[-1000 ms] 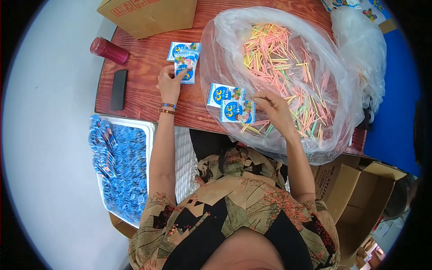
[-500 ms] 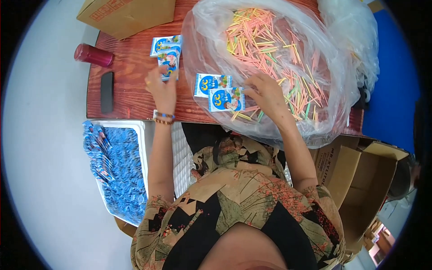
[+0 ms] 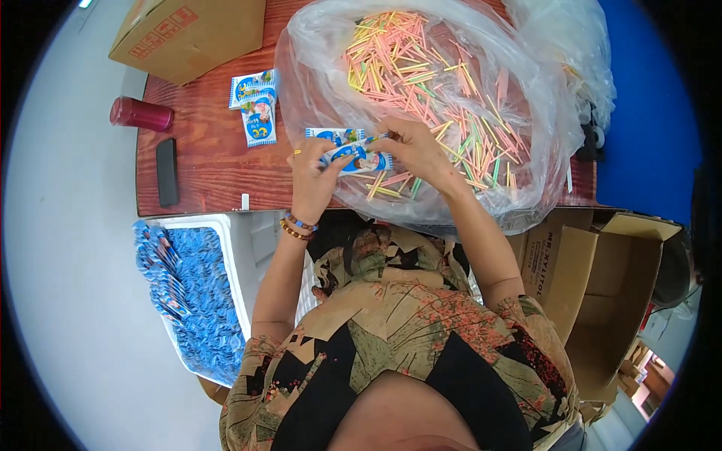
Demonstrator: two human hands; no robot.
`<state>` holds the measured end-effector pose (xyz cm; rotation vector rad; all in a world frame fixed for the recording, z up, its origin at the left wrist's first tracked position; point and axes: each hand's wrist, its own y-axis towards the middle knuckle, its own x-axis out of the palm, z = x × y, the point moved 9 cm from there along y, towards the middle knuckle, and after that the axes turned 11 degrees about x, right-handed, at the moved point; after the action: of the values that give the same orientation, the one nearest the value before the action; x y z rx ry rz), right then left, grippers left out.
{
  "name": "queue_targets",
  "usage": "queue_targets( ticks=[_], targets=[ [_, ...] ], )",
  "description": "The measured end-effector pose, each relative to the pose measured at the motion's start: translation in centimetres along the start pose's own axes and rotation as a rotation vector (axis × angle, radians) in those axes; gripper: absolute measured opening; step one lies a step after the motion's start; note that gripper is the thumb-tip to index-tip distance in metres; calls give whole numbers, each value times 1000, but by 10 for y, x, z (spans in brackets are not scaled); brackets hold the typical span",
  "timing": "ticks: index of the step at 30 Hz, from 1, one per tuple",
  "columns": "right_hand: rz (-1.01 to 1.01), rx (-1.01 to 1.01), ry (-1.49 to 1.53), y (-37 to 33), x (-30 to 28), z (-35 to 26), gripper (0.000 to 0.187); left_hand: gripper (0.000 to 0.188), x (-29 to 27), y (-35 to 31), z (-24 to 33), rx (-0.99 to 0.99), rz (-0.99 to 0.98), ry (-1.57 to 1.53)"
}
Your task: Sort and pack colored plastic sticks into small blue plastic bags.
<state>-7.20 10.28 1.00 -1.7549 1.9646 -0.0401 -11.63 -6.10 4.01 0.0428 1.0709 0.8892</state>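
A small blue-and-white printed packet [image 3: 362,160] is held over the near left edge of a clear plastic bag. My left hand [image 3: 310,171] is closed on the packet's left end, thumb on top. At its upper right edge, my right hand [image 3: 418,152] pinches with thumb and forefinger; whether a thin stick is also in that pinch, I cannot tell. A second packet [image 3: 322,134] lies just behind, partly covered. Thin pink, yellow and green sticks [image 3: 481,143] lie loose in the plastic bag [image 3: 301,75] beside my right hand.
Two more packets [image 3: 259,120] overlap on the red wooden table [image 3: 210,169]. Left of them are a dark red cylinder [image 3: 141,114] and a black phone-like object [image 3: 166,173]. A cardboard box [image 3: 188,37] stands behind. A white tub [image 3: 235,270] of blue packets sits lower left, an open carton [image 3: 609,293] lower right.
My left hand has left the two packets at the left and moved right to grip the nearer packet. That packet is now tilted up between both hands. The view has shifted slightly.
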Motion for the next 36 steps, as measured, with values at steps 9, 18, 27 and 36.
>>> queue_targets(
  ticks=[9,18,27,36],
  targets=[
    [-56,-94,432,-7,-4,11,13,9,40,-12,-19,-612,382,-1289],
    [-62,-96,589,-13,-8,20,13,6,57,-19,-9,-741,575,-1423],
    [-58,-82,715,-15,-15,17,14,7,57,-20,-12,-638,550,-1140],
    [-190,-9,707,-18,-2,12,26,16,50,-29,-24,-587,691,-1143]
  ],
)
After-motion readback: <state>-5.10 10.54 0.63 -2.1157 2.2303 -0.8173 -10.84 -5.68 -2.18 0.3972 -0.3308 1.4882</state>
